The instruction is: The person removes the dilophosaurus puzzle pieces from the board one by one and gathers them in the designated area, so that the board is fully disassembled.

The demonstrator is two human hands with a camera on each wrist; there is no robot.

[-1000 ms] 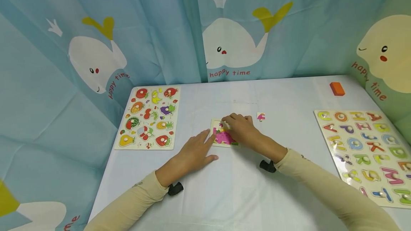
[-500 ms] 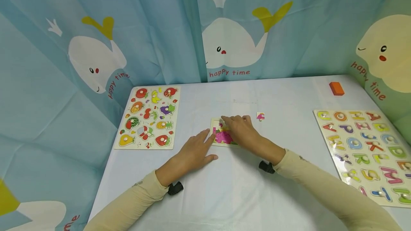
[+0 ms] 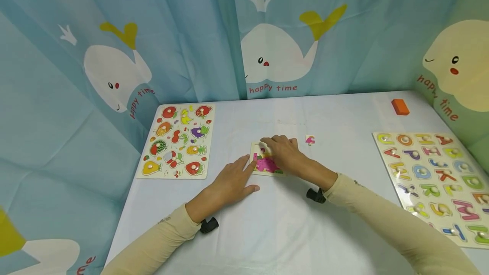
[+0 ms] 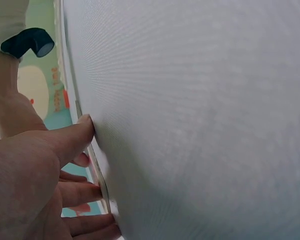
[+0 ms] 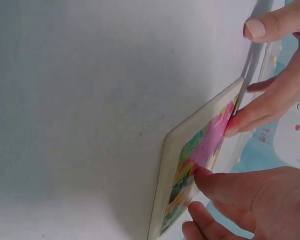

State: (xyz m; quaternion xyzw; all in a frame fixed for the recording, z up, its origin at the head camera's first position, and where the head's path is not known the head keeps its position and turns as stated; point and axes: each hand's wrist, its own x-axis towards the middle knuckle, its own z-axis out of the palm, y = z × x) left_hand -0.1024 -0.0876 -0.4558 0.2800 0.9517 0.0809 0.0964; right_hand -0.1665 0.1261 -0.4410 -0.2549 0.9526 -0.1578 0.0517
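Observation:
A small framed jigsaw puzzle [image 3: 266,164] with a pink animal picture lies flat on the table in the head view. My left hand [image 3: 231,181] rests at its left edge, fingers extended and thumb apart on the cloth. Over the puzzle's upper right part, my right hand [image 3: 284,154] has bent fingers and covers some of the picture. The right wrist view shows the right thumb [image 5: 225,187] on the face of the puzzle, with fingers bent at the far side; whether a loose piece is under them is hidden. A pink-and-white jigsaw piece [image 3: 310,140] lies apart, right of the puzzle.
A fruit peg board [image 3: 175,141] lies at the left and an alphabet peg board [image 3: 431,186] at the right. An orange block [image 3: 400,107] sits near the back right corner. Blue whale-print curtains [image 3: 214,37] hang behind the white-covered table [image 3: 252,232].
My right hand has shifted slightly left over the puzzle. The left hand keeps its place at the puzzle's left edge, and the loose piece has not moved.

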